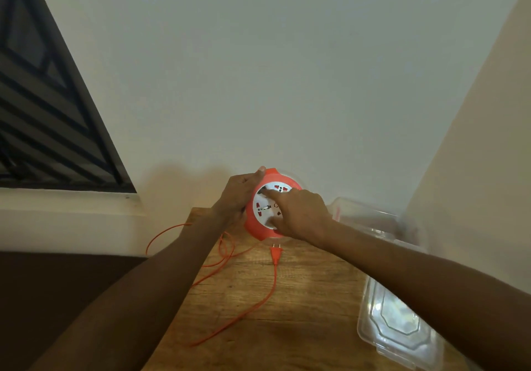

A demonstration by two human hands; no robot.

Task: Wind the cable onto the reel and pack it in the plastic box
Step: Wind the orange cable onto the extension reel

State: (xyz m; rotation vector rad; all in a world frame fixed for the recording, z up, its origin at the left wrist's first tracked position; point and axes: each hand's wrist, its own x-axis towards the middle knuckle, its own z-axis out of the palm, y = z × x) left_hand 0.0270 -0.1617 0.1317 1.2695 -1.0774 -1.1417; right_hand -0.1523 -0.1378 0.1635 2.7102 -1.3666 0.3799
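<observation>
The left hand (240, 195) clamps the rim of the round orange plastic cable reel (265, 231), held raised at the far end of the wooden table (301, 299). The right hand (301, 215) is not closed around anything; its fingertips (273, 194) press the white socket face (265, 207), seemingly to turn it. Below the grip, the thin orange cable (258, 304) lies loose, its two-pin plug (275, 253) just under the reel, one loop hanging off the left edge. That loop could snag or tangle during winding. Both forearms reach forward, nearly straight. The clear plastic box (399, 330) sits open to the right.
</observation>
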